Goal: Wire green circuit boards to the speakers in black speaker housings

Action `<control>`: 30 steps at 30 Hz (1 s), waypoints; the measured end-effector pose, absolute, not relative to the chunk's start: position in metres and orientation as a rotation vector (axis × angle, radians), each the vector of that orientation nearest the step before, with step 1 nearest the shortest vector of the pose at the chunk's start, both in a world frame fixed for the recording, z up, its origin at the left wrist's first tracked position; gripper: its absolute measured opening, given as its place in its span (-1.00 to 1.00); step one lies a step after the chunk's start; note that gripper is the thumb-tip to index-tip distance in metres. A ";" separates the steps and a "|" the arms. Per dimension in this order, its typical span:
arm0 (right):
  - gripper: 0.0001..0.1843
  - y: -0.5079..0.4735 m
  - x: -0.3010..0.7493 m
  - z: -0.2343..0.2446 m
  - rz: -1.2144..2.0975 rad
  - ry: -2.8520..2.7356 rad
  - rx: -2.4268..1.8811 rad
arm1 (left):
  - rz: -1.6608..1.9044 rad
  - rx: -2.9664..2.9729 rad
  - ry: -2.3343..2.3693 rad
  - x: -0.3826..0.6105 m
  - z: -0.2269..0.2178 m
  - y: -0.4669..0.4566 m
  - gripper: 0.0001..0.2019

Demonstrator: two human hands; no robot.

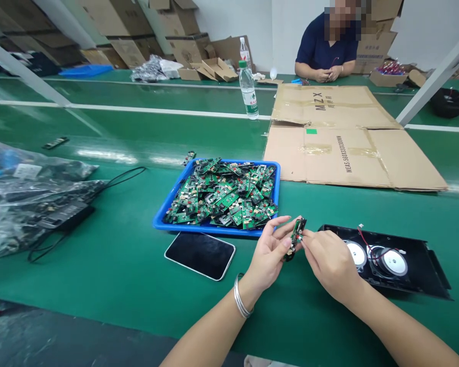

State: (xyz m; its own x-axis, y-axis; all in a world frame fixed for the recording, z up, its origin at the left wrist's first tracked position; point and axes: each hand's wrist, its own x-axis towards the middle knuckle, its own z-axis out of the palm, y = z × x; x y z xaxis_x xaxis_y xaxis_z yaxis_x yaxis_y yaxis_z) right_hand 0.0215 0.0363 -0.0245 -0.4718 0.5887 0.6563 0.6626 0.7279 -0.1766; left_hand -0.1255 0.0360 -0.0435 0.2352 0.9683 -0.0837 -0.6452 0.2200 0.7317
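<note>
My left hand [270, 252] holds a small green circuit board [296, 235] with dark parts along its edges, tilted up between thumb and fingers. At the board's right side, the fingertips of my right hand [331, 260] are pinched together; a tiny pale and red bit shows there, too small to name. Just right of that hand lies a black speaker housing [424, 270] with two round white-backed speakers [394, 262], partly covered by the hand. A red wire [363, 237] with a white plug rises from it. Left of my hands, a blue tray [214, 229] holds many similar boards.
A phone [201, 255] lies in front of the tray. Flattened cardboard [352, 153] covers the back right, beside a water bottle [248, 94]. Plastic bags of parts [34, 204] and a black cable [126, 176] occupy the left. Across the bench sits a person in dark blue [309, 48].
</note>
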 end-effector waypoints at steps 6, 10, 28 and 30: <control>-0.87 0.036 0.022 -0.026 -0.148 -2.222 -0.947 | 1.188 0.706 0.581 -0.128 -0.049 0.037 -0.64; -0.85 0.037 0.022 -0.027 -0.138 -2.220 -0.946 | 1.173 0.754 0.586 -0.130 -0.050 0.040 -0.60; -0.83 0.006 0.123 0.010 -0.010 -1.941 -1.292 | 0.716 1.206 0.956 -0.138 0.001 0.026 -0.68; -0.85 0.005 0.154 0.009 0.096 -1.723 -1.536 | 0.582 1.197 0.998 -0.137 0.006 0.020 -0.75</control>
